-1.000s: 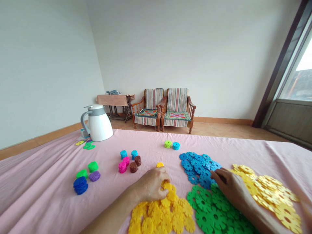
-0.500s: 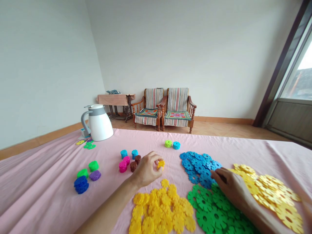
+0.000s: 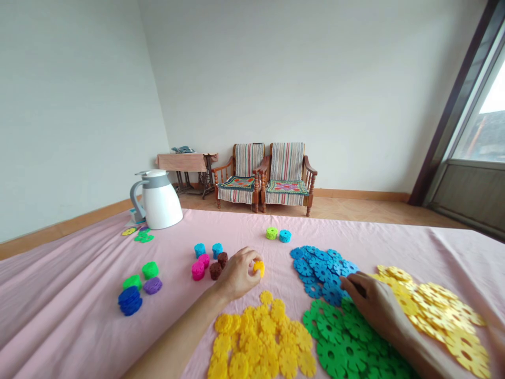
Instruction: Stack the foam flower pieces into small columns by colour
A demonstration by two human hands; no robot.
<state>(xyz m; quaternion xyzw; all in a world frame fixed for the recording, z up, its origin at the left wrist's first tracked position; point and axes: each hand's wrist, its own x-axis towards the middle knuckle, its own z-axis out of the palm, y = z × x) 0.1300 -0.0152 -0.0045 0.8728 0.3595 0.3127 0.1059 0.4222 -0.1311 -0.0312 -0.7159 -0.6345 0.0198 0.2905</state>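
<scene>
Okay, left hand [image 3: 240, 271] pinching small yellow stack [image 3: 259, 267], beyond loose yellow pile [image 3: 260, 342]. Right hand [image 3: 369, 297] curled by blue discs [image 3: 319, 266], grip unclear. Probably best: light, even pinch, edges flush.

On our bench [image 3: 79, 321], a jug [image 3: 163, 205] stands far left, loose discs [image 3: 144, 237] just before it. Nearer, we have four stacks [image 3: 132, 282] at left, then six stacks [image 3: 203, 260] to their right. One disc pile [image 3: 260, 342] lies near the middle; right of it lies a second pile [image 3: 343, 347], a third pile [image 3: 315, 263] behind that, a fourth pile [image 3: 445, 313] rightmost. Beyond the bench, two chairs [image 3: 290, 163] sit side by side.
</scene>
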